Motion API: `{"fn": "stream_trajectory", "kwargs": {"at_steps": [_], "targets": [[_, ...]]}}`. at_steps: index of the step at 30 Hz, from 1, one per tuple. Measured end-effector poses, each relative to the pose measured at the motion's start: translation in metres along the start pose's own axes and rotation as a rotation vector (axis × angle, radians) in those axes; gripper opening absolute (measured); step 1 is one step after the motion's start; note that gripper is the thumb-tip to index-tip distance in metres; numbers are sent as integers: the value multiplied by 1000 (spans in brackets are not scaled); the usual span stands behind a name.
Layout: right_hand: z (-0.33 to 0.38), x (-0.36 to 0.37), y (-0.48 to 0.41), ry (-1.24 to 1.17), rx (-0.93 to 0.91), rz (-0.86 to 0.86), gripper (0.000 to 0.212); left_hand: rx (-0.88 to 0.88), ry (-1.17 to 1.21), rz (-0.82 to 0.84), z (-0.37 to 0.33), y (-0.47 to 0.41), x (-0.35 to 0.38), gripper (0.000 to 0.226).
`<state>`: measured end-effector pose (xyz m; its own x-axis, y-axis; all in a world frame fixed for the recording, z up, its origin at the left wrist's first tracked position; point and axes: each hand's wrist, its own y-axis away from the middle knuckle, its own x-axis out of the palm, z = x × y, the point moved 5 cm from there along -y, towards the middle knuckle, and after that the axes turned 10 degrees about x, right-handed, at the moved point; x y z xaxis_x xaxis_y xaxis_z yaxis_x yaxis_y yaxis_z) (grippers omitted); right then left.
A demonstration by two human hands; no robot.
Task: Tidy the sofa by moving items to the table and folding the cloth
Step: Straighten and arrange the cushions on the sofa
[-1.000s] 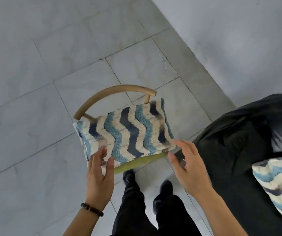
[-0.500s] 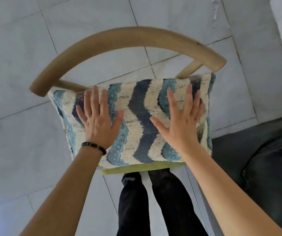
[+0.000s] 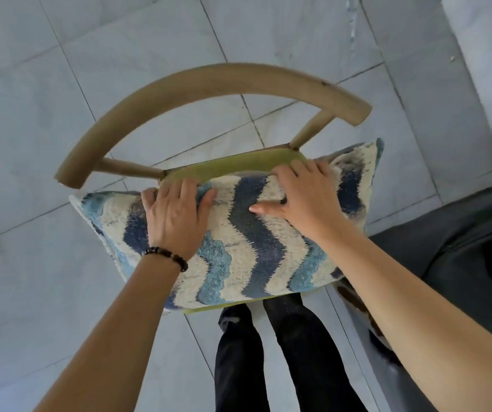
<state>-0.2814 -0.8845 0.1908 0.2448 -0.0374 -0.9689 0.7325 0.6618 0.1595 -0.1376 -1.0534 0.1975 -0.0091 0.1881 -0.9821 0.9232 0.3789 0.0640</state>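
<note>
A cushion (image 3: pixel 250 251) with blue, navy and cream wave stripes lies on the green seat (image 3: pixel 239 166) of a wooden chair. My left hand (image 3: pixel 176 215) lies on the cushion's far left part, its fingers curled over the far edge. My right hand (image 3: pixel 301 197) lies on the far right part, fingers curled over the same edge and thumb stretched flat on top. Both hands grip the cushion's far edge.
The chair's curved wooden backrest (image 3: pixel 209 81) arches beyond the cushion. A black sofa (image 3: pixel 462 263) stands at the right. Grey floor tiles (image 3: pixel 30 144) surround the chair, and my legs in black trousers (image 3: pixel 268 358) stand just in front of the seat.
My hands went from flat on top of the cushion to gripping its far edge. The cushion has come toward me, baring the back of the green seat.
</note>
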Motion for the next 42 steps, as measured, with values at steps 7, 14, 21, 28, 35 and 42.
{"fn": "stream_trajectory", "kwargs": {"at_steps": [7, 14, 21, 28, 35, 42], "targets": [[11, -89, 131, -117, 160, -244, 60, 112, 78, -160, -63, 84, -102, 32], [8, -223, 247, -197, 420, -542, 54, 401, 171, -353, -143, 113, -235, 24], [-20, -351, 400, -179, 694, -765, 45, 814, 347, -349, -276, 151, -352, 19], [-43, -370, 614, -129, 948, -1046, 33, 1165, 371, -347, -413, 292, -386, 16], [-93, -325, 834, -231, 1217, -1021, 37, 1379, 434, -257, -554, 461, -344, 14], [-122, -298, 1019, -186, 1474, -1009, 35, 1568, 489, -127, -677, 601, -310, 15]]}}
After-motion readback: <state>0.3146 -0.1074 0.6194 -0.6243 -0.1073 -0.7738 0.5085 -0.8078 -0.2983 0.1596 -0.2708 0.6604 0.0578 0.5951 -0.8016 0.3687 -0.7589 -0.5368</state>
